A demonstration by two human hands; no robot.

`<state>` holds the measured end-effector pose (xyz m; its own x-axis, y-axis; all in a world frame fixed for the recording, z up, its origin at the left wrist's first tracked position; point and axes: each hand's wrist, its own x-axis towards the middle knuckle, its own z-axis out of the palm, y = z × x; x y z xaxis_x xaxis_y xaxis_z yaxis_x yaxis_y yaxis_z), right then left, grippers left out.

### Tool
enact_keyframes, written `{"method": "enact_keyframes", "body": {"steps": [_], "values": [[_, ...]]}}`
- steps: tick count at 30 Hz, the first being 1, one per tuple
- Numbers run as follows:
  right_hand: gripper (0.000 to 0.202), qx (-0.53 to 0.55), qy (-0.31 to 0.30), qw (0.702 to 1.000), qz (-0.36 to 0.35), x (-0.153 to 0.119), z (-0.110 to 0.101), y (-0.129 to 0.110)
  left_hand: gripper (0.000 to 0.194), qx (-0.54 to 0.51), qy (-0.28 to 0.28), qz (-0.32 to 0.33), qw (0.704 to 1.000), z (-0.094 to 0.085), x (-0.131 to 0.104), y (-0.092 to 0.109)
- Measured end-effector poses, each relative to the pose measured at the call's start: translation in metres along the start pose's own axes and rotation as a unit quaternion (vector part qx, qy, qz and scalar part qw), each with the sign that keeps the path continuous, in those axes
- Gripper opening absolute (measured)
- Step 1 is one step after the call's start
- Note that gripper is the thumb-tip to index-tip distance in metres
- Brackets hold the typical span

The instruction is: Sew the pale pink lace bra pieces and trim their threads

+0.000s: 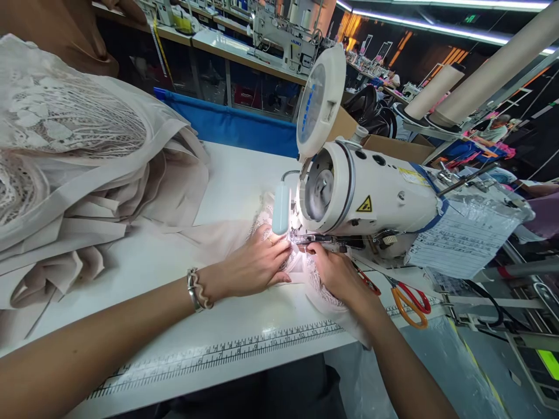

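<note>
My left hand [255, 265] lies palm down on pale pink lace fabric [317, 280], its fingers stretched toward the needle area and its thumb apart. On the other side of the presser foot, my right hand [335, 272] pinches the fabric edge between thumb and fingers; the fingertips are partly hidden. The fabric passes under the head of a white sewing machine [384, 186] and hangs over the table's front edge below my right wrist. A small light-blue lamp [280, 209] shines on the stitching spot, hiding the needle from view.
A large heap of pale lace garment pieces [174, 174] covers the table's left side. Orange- and red-handled scissors [408, 305] lie right of my right hand. A printed ruler [244, 349] runs along the front edge. Behind stand a blue cloth trough [236, 122] and other sewing machines [283, 41].
</note>
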<state>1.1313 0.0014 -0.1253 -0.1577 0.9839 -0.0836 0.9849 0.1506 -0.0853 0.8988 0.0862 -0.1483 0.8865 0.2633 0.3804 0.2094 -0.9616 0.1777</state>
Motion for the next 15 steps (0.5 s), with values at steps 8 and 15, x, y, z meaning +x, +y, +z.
{"method": "enact_keyframes", "body": {"steps": [8,15], "values": [[0.045,-0.004,0.062,0.994,-0.095,-0.006,0.008,0.014,0.041,0.015,-0.008,0.008,1.000,-0.003,0.000,0.001],[0.052,-0.026,0.048,0.996,-0.071,0.004,0.005,0.006,0.048,0.027,0.009,-0.012,1.000,-0.002,0.001,-0.005]]}}
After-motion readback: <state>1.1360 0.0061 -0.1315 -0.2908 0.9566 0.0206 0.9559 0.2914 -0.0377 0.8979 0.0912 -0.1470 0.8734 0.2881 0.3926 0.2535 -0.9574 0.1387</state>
